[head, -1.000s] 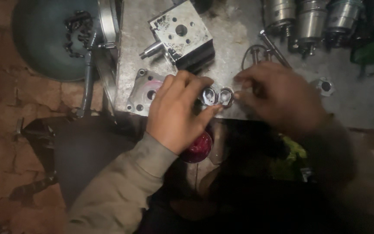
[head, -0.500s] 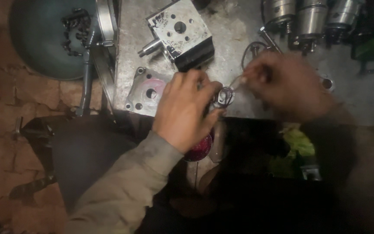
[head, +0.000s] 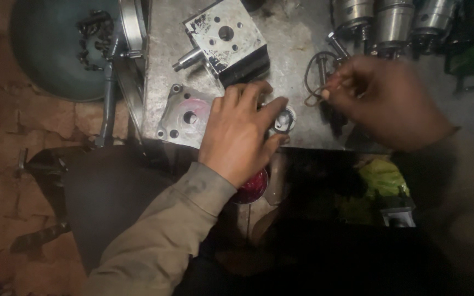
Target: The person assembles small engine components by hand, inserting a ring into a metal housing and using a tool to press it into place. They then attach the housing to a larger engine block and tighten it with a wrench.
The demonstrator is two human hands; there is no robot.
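While the left hand [head: 237,131] bears down near the middle of the frame, its thumb and forefinger are closed on a small round metal ring part [head: 285,119] that sits on the grey steel bench [head: 292,49], close to the bench's near edge. Right of centre, the right hand [head: 382,101] is blurred; its fingertips seem pinched at a thin dark wire loop [head: 316,74] lying on the bench, though I cannot tell whether they truly grip it. To my eye the work is at the fitting stage: the ring part is being steadied, and the next move would call for a fine pinch and a steady bench hand. Left of the holding hand lies a flat flange plate [head: 185,115] with bolt holes, and above it a square block housing [head: 227,39] with a stub shaft. Along the top right stand several metal cylinders [head: 393,22]. As for containers, a round dark green basin [head: 50,55] at upper left holds a length of black chain [head: 91,35], and a small red cup [head: 252,186] shows under the left wrist, its contents hidden.
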